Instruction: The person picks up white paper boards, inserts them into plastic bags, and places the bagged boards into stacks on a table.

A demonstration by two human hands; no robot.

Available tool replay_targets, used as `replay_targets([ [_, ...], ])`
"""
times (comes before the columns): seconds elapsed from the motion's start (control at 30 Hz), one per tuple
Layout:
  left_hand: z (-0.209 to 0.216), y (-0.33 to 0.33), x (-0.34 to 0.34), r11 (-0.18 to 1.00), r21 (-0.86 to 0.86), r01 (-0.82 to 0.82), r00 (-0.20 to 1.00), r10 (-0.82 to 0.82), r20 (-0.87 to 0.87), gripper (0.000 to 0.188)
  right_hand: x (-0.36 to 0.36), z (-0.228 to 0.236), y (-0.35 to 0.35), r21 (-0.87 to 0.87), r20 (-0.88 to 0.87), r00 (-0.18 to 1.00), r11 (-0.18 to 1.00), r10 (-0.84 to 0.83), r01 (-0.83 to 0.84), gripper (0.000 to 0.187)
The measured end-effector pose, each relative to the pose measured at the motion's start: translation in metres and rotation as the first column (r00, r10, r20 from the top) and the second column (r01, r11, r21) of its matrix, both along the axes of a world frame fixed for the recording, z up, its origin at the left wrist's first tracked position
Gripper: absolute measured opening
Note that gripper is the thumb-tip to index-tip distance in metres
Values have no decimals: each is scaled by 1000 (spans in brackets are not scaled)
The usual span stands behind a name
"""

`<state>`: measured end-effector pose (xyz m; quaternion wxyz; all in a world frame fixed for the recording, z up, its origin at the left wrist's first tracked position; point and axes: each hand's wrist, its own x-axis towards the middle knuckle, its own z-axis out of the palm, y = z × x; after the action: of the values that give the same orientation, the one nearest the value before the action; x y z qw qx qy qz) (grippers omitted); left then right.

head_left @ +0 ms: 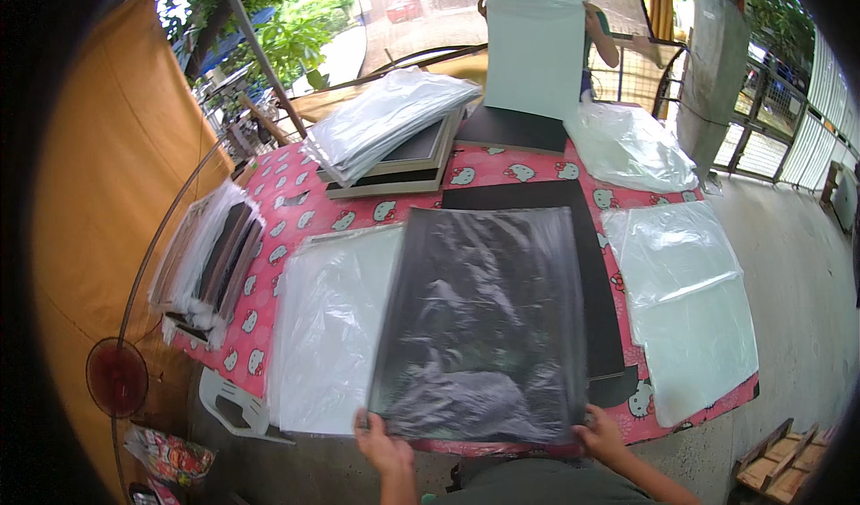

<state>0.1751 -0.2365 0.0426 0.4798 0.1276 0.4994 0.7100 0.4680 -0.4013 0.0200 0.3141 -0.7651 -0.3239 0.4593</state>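
Observation:
A large black sheet in a clear plastic sleeve (pixel 488 326) is between my hands, tilted over the near part of the table. My left hand (pixel 387 444) grips its lower left corner, thumb on the edge. My right hand (pixel 602 434) is closed at its lower right corner. Beneath it, larger black sheets (pixel 602 299) stick out at the right and top. To the left, partly covered by the sleeve, lies a stack of white sheets in clear plastic (pixel 331 335). Clear plastic sleeves (pixel 685 281) are spread at the right edge.
The table has a pink patterned cloth (pixel 246 326). At the back are plastic-wrapped sheets (pixel 385 115) on thick boards, and a crumpled plastic pile (pixel 632 142). A bundle of wrapped boards (pixel 210 263) stands at left. Across the table, a person holds up a pale sheet (pixel 535 52).

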Motion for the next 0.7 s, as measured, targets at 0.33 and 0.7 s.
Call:
replay_targets([
  [0.33,-57,83,-221,899,18,-437,692,349,-632,28,-160,-49,137,427,18,890,801,456,-419,54],
  [0.7,-65,123,-271,737,-145,-661,157,-54,-986,41,102,-6,-41,308,555,758,931,-343,196,31],
])
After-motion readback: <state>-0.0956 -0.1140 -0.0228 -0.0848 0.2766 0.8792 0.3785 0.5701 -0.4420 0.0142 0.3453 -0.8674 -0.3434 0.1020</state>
